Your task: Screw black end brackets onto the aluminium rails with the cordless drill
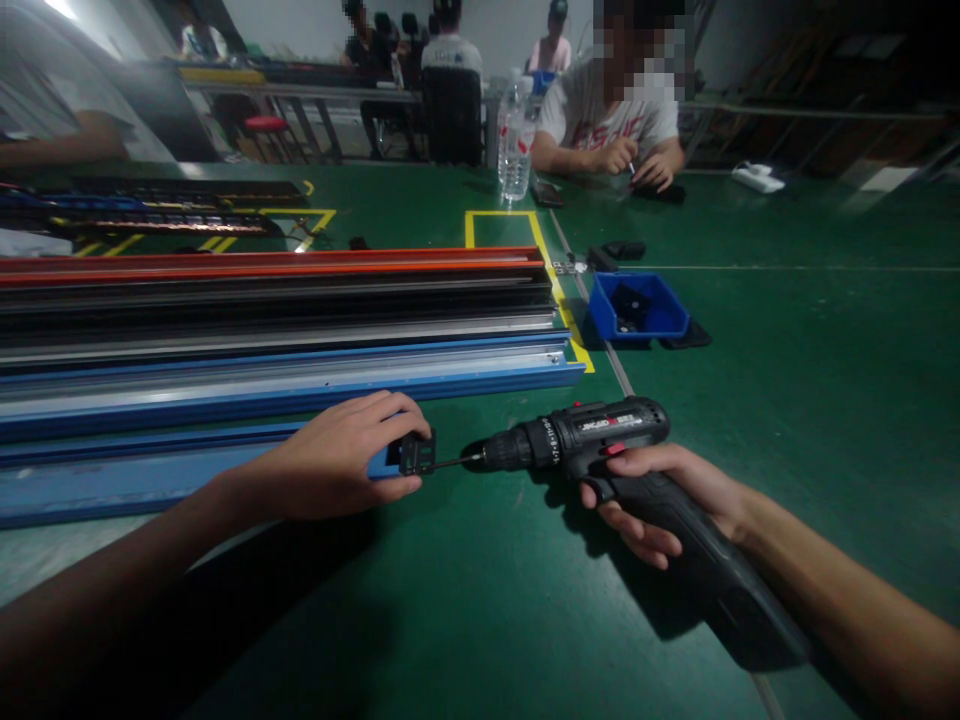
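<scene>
Black plastic is filling the right hand at the lower right: its fingers are wrapping round the handle of a power drill, the index finger curling at the trigger, though whether it is squeezing, I cannot tell. Left of centre, the left hand is closing over the end of the near blue rail, thumb below and fingers above, pinching the rail at its black end piece. And watch this line: the drill's barrel is pointing left, its thin bit is reaching the end piece, apparently touching it, and the rail's long axis is running left to right, roughly in line. The left hand is the nearer one, right at the end piece; the drill is spanning the gap to the right hand.

Beyond, a row of rails is stretching across the left half, blue nearest, orange-red farthest. Right of centre, a blue bin is holding loose black parts. Farther up, clear bottles are standing together, and beside them a co-worker is bending over the table, both hands busy.
</scene>
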`<state>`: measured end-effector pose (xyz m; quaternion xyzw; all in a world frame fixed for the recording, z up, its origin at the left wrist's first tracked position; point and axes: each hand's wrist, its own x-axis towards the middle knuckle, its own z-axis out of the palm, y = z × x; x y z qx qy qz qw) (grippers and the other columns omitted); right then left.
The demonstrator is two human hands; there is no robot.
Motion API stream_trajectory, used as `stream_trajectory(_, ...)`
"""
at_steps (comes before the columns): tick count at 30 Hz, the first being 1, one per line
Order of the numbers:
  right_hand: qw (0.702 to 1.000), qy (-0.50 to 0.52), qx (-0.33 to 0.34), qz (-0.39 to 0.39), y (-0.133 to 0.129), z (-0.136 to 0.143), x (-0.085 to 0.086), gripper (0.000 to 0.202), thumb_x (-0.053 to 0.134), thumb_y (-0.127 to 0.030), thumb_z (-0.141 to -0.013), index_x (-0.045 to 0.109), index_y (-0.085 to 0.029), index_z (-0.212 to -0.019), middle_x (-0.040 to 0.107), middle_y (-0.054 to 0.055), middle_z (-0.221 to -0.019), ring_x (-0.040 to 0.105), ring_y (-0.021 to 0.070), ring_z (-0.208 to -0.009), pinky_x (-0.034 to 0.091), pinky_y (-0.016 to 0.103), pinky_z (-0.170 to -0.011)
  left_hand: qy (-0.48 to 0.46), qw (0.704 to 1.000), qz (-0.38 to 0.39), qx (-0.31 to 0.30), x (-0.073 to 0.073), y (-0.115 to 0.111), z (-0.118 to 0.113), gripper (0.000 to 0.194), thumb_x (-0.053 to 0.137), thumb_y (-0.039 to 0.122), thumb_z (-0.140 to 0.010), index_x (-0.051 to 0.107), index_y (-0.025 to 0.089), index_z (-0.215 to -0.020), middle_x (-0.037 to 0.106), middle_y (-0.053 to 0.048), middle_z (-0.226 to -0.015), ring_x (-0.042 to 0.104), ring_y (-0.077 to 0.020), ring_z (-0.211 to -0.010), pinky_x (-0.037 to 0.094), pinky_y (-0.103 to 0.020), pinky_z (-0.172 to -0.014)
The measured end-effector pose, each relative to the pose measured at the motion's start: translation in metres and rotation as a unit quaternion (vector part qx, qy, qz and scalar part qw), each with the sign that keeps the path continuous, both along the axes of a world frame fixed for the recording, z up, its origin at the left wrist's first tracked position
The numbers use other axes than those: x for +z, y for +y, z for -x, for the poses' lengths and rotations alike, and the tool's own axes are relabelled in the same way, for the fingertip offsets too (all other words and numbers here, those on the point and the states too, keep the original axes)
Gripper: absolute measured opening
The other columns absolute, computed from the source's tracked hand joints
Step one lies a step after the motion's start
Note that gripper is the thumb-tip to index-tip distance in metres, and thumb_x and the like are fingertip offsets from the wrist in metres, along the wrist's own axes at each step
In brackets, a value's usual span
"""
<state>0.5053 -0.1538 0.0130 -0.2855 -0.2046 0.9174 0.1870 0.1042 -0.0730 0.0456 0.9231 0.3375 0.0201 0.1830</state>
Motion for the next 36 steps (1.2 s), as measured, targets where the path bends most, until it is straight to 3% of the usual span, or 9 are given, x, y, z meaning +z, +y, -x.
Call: stream_trajectory(36, 0.998, 0.004, -0.001, -0.055, -0.0014, -0.0019, -0.0076, 0.033, 0.071, -0.034, -0.092, 0.075, -0.006, -0.11, 0.072, 0.004, -0.076, 0.061, 0.0086, -0.046, 0.06, 0.023, -0.054, 0.009, 1.0, 0.018, 0.014, 0.004, -0.0013, -0.0021, 0.039, 0.07, 0.049, -0.095, 0.069, 0.027, -0.127, 0.065, -0.007, -0.133, 0.064, -0.0287, -0.12, 0.05, -0.043, -0.103)
